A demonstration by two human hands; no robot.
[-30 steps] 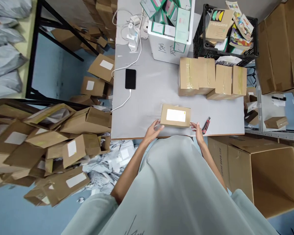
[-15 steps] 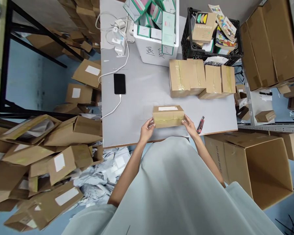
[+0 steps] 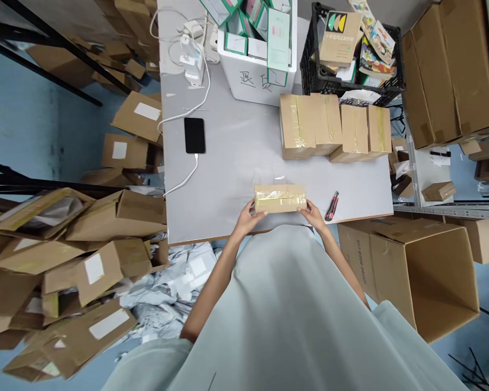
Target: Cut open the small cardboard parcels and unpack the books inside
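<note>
- Small taped carton (image 3: 280, 199): at the front edge of the table (image 3: 232, 146), between both hands, long side running left-right. Seam with shiny yellowish tape faces the person. Can't tell if it's fully resting on the surface or slightly raised.
- Left hand (image 3: 246, 220): on the carton's left end, thumb along the near lower corner, fingers round the end. Holding it.
- Right hand (image 3: 312, 214): on the right end, thumb on the near face, other fingers partly hidden. Holding it too.
- Utility knife (image 3: 332, 206): red and black, lying right of the right hand, not touching it, close to the front edge.
- Row of taped cartons (image 3: 298, 127): four, side by side, far right part of the table, seams taped.
- White bin (image 3: 248, 81): behind, handwriting on its front, filled with green-and-white boxes (image 3: 277, 41).
- Black crate (image 3: 314, 76): right of the bin, books (image 3: 340, 41) and other printed items piled in it.
- Phone (image 3: 194, 136): left side of the table, screen dark, white cable (image 3: 188, 178) plugged in. Power strip (image 3: 192, 62) further back.
- Floor left: heaped used cartons (image 3: 116, 266), crumpled packaging (image 3: 167, 298) beside them.
- Floor right: large carton (image 3: 442, 282), open end showing.
</note>
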